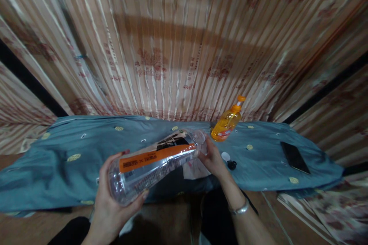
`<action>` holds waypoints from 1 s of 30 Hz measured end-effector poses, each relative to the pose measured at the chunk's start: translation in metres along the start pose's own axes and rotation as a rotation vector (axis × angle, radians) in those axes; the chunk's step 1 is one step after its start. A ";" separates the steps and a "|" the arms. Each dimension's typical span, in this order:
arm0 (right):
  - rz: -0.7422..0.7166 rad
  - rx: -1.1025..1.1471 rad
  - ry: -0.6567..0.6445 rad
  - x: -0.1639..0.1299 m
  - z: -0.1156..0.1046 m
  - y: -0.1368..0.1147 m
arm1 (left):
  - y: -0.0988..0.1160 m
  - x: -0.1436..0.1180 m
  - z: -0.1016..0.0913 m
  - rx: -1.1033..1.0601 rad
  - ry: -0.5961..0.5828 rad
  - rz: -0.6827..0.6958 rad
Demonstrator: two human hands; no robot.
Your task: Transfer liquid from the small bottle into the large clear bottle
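A large clear plastic bottle [161, 157] with an orange, white and black label lies tilted across my two hands, its neck up to the right. My left hand [112, 195] is wrapped round the wide base. At the neck end, the fingers of my right hand [211, 157] are closed round the clear mouth; just how they grip is partly hidden. The bottle looks to hold no liquid. A pale sheet [195, 170] with reddish marks lies under the neck, partly covered. Right of my right hand are a white disc [225, 156] and a small black object [231, 165] I cannot identify.
A pump bottle [225, 124] of orange liquid stands tilted in view behind my right hand. A dark phone [294, 157] lies far right on the teal patterned cloth [94, 145]. Pleated curtains [178, 46] hang behind, with dark poles [31, 80] at the sides.
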State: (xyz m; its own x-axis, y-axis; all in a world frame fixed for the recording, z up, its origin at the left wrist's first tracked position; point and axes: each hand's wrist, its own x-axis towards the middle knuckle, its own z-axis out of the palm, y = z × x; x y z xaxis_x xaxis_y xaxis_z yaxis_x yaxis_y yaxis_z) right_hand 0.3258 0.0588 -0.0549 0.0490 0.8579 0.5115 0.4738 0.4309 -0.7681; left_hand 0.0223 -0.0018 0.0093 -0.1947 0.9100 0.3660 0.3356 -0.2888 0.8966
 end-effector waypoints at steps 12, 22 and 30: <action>0.016 -0.001 0.010 0.002 -0.001 -0.001 | -0.007 0.002 0.001 0.023 -0.025 0.088; 0.002 -0.002 0.009 0.003 0.000 -0.006 | -0.008 -0.007 0.003 0.035 0.007 0.105; 0.025 0.012 0.008 0.002 0.001 -0.006 | -0.012 -0.009 0.002 0.080 0.030 0.051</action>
State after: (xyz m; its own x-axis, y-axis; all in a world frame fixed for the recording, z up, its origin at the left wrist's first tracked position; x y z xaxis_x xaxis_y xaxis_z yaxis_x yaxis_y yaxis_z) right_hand 0.3223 0.0583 -0.0489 0.0677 0.8662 0.4951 0.4613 0.4129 -0.7853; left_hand 0.0220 -0.0062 -0.0058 -0.2025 0.8853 0.4187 0.4182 -0.3084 0.8544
